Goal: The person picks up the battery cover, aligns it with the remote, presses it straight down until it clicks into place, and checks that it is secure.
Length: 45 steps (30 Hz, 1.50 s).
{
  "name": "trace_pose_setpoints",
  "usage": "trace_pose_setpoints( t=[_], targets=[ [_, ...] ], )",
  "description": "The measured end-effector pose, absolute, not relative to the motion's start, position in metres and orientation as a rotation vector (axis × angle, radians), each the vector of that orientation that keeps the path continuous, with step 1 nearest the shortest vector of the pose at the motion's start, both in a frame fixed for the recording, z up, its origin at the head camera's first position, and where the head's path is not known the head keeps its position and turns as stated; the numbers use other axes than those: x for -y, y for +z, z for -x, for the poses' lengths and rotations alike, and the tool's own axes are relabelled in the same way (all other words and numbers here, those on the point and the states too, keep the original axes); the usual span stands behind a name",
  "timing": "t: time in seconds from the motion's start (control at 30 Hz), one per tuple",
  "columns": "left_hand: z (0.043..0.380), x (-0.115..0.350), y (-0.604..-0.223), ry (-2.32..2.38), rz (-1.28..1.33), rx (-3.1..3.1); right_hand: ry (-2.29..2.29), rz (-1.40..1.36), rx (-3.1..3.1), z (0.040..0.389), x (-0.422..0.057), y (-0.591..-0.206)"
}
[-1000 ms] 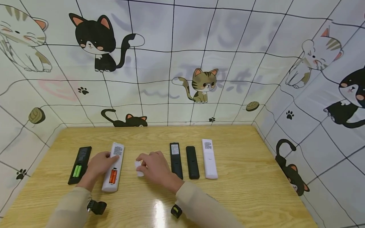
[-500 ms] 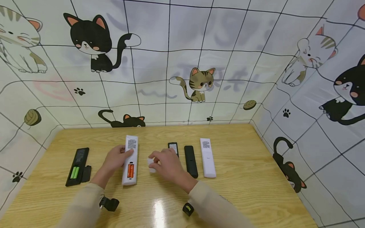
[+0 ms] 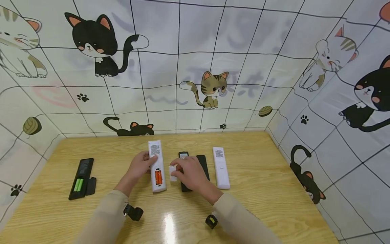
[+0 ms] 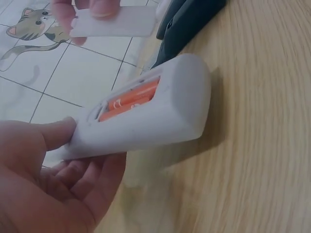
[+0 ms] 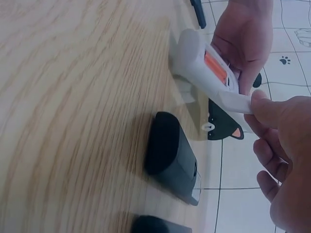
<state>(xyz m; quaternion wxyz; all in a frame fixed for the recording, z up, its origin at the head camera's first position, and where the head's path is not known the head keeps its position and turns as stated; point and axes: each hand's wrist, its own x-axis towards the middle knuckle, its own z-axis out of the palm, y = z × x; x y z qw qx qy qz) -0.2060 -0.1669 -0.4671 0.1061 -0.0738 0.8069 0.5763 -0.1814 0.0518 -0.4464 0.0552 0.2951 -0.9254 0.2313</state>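
Observation:
My left hand (image 3: 138, 167) grips a white remote control (image 3: 157, 162) from its left side, thumb on its back face. Its back is turned up, and two orange batteries (image 4: 129, 103) sit in the uncovered compartment near the lower end. A shadow falls on the tabletop beneath it in the left wrist view. Just to the right, my right hand (image 3: 192, 174) pinches a small white battery cover (image 3: 172, 173) between thumb and fingers. The cover (image 5: 233, 102) overlaps the remote in the right wrist view, while a narrow gap shows between them in the head view.
At the left lies a black remote (image 3: 80, 179) with green batteries showing, its black cover (image 3: 91, 186) beside it. Two black remotes, one nearer (image 3: 185, 187) and one farther right (image 3: 202, 162), lie partly behind my right hand. Another white remote (image 3: 221, 169) is beyond them on the wooden table (image 3: 259, 203).
My left hand has carried the white remote rightward, away from the black remote, whose loose cover now shows. My right hand has shifted right too, still pinching the white cover.

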Motion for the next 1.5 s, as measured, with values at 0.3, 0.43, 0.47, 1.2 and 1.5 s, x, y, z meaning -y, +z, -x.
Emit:
trace_pose_setpoints(
  t=[0.3,0.43,0.47,1.2,1.5],
  targets=[
    [0.208,0.149,-0.473,1.790,0.113,-2.301,0.747,-0.899,2.788,0.184,-0.060,-0.449],
    [0.209,0.145,-0.474,1.846,0.091,-2.264,0.750,-0.907,2.786,0.184,-0.062,-0.451],
    [0.210,0.145,-0.475,1.855,0.089,-2.260,0.749,-0.910,2.784,0.184,-0.063,-0.452],
    [0.209,0.140,-0.479,1.861,0.100,-2.318,0.681,-1.011,2.742,0.185,-0.042,-0.456],
    [0.207,0.139,-0.479,1.834,0.089,-2.350,0.631,-1.049,2.742,0.186,-0.037,-0.459]
  ],
)
